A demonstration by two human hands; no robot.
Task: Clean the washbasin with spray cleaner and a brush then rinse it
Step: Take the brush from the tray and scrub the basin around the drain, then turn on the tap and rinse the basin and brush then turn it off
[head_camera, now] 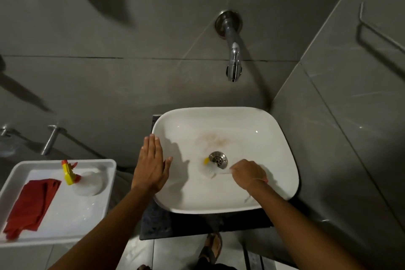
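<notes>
Head view: the white-bristled, yellow-tipped brush (211,169) is gripped in the closed right hand (248,174), its long axis running leftward past the steel drain (218,159). The flat, empty left hand (151,167) is pressed on the white ceramic washbasin (252,129) rim. A brown stain (215,139) lies just beyond the brush, nearer the right hand.

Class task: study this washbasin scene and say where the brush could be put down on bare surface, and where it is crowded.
Free: the tray floor in front of the spray bottle, right of the red cloth; the washbasin's far slope beneath the tap. Crowded: around the drain, where the right hand works the brush; the left hand covers the left rim.
</notes>
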